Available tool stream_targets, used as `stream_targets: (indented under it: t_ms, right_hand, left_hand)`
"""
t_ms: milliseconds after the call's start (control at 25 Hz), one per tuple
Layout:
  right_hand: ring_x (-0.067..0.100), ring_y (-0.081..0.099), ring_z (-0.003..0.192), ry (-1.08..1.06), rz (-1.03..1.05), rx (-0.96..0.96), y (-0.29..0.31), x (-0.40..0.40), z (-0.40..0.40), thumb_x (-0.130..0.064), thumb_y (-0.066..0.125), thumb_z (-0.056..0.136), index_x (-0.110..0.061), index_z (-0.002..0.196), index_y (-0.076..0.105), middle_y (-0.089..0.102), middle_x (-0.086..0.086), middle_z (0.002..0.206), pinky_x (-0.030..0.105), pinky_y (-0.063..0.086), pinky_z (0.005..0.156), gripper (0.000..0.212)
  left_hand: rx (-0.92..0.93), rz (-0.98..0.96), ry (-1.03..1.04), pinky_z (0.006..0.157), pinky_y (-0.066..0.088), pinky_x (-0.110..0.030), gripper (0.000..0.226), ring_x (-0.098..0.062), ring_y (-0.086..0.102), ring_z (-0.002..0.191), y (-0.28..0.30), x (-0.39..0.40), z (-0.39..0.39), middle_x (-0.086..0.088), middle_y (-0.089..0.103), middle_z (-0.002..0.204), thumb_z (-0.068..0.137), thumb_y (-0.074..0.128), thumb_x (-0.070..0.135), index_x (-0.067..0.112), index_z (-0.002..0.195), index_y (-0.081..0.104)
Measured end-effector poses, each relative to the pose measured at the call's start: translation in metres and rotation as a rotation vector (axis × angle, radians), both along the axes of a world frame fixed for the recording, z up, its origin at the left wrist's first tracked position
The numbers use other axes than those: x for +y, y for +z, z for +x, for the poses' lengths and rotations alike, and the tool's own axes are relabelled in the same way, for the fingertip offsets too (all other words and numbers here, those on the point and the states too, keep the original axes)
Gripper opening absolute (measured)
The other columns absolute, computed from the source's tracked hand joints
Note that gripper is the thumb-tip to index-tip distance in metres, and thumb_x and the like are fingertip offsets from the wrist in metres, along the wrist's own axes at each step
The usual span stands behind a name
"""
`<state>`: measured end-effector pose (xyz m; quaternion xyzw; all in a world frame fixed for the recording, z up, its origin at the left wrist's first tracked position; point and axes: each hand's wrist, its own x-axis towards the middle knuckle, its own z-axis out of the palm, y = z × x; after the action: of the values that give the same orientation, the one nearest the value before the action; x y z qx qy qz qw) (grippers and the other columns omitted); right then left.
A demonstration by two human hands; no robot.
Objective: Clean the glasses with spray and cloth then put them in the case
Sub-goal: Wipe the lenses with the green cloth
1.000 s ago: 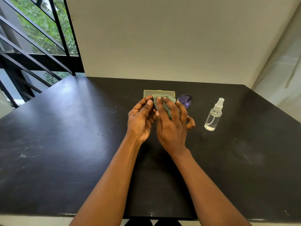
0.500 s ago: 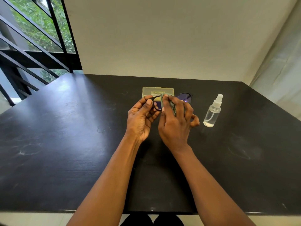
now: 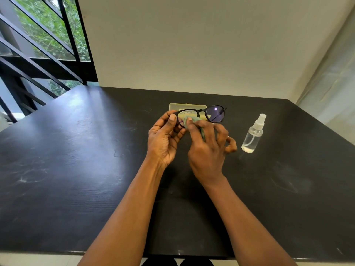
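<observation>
From the head camera, the clearest change over the last second is that the glasses [image 3: 201, 115] have come out from under the fingers. A second ago the cloth [image 3: 187, 121] and the right hand [image 3: 208, 150] hid most of the frame; now the whole front shows, with the right-side lens open to view and tinted violet. The left hand [image 3: 163, 140] pinches the frame's left rim between thumb and fingers, as it did before. The right hand has slid lower and grips the green cloth, pressing it against the lower edge of the left-side lens. This reads as wiping well under way — likely one lens nearly done and the other waiting — with casing not yet begun.

The case [image 3: 181, 107] lies shut on the table [image 3: 76, 169] directly behind the glasses, at twelve o'clock from the hands. The spray bottle [image 3: 253, 135] stands upright at about two o'clock, apart from the right hand, a little liquid in its bottom.

The table is black and smudged — pale marks at nine and four o'clock. A plain wall rises behind it, a barred window with greenery sits at ten o'clock, and a pale curtain hangs at two o'clock.
</observation>
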<state>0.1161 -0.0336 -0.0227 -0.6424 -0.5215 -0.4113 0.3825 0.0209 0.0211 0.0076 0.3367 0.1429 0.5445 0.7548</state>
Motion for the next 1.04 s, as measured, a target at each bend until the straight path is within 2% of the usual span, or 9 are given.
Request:
stream_targets:
  t_ms: [120, 320, 480, 680, 840, 960, 1040]
  right_hand:
    - [0.025, 0.033, 0.104, -0.071, 0.004, 0.054, 0.004, 0.000, 0.005, -0.015, 0.046, 0.084, -0.023, 0.119, 0.056, 0.039, -0.003, 0.116, 0.050, 0.046, 0.066, 0.037]
    - [0.026, 0.031, 0.106, -0.050, -0.038, 0.131, 0.004, 0.004, 0.001, -0.025, 0.043, 0.084, -0.022, 0.127, 0.052, 0.035, -0.003, 0.123, 0.049, 0.042, 0.070, 0.044]
    - [0.026, 0.031, 0.106, -0.001, -0.049, 0.032, 0.003, 0.006, -0.001, -0.024, 0.044, 0.085, -0.028, 0.128, 0.045, 0.035, -0.006, 0.124, 0.047, 0.044, 0.070, 0.043]
    - [0.021, 0.035, 0.104, 0.026, 0.000, -0.085, -0.002, 0.004, 0.001, -0.017, 0.053, 0.086, -0.030, 0.121, 0.054, 0.040, -0.011, 0.119, 0.046, 0.046, 0.069, 0.037]
    - [0.021, 0.037, 0.102, -0.018, 0.040, -0.079, -0.002, 0.001, 0.008, -0.017, 0.059, 0.085, -0.026, 0.116, 0.061, 0.043, -0.010, 0.115, 0.044, 0.040, 0.073, 0.033]
    - [0.023, 0.038, 0.098, -0.091, 0.055, -0.033, 0.000, 0.001, 0.014, -0.015, 0.058, 0.082, -0.023, 0.118, 0.059, 0.045, -0.003, 0.112, 0.039, 0.027, 0.073, 0.037]
    - [0.024, 0.037, 0.097, -0.097, 0.044, -0.005, 0.001, 0.003, 0.013, -0.015, 0.053, 0.084, -0.022, 0.122, 0.055, 0.041, -0.001, 0.114, 0.039, 0.025, 0.071, 0.038]
  left_hand:
    - [0.018, -0.015, -0.006, 0.062, 0.058, -0.024, 0.014, -0.014, 0.066, 0.070, 0.001, -0.002, 0.001, -0.006, 0.071, 0.082, 0.091, 0.051, 0.009, 0.010, 0.094, 0.064]
    - [0.047, -0.010, -0.017, 0.060, 0.058, -0.024, 0.014, -0.013, 0.067, 0.067, 0.000, -0.004, 0.003, -0.006, 0.071, 0.081, 0.089, 0.052, 0.009, 0.009, 0.096, 0.064]
    - [0.037, -0.003, -0.017, 0.061, 0.058, -0.025, 0.015, -0.015, 0.067, 0.070, -0.002, -0.004, 0.002, -0.007, 0.070, 0.084, 0.090, 0.052, 0.009, 0.008, 0.098, 0.064]
    - [0.005, -0.003, 0.000, 0.064, 0.059, -0.027, 0.014, -0.017, 0.068, 0.077, -0.001, -0.002, 0.000, -0.007, 0.070, 0.088, 0.091, 0.050, 0.008, 0.009, 0.097, 0.063]
    - [-0.006, -0.010, -0.006, 0.062, 0.058, -0.024, 0.014, -0.014, 0.067, 0.068, 0.002, -0.002, -0.001, -0.005, 0.071, 0.079, 0.091, 0.050, 0.009, 0.010, 0.095, 0.063]
    - [0.008, -0.019, -0.016, 0.060, 0.058, -0.023, 0.013, -0.012, 0.066, 0.064, 0.003, -0.005, 0.001, -0.008, 0.070, 0.082, 0.090, 0.051, 0.008, 0.009, 0.095, 0.064]
    - [0.022, -0.013, -0.025, 0.060, 0.058, -0.024, 0.014, -0.013, 0.066, 0.066, 0.004, -0.005, 0.001, -0.009, 0.069, 0.084, 0.090, 0.052, 0.009, 0.010, 0.095, 0.064]
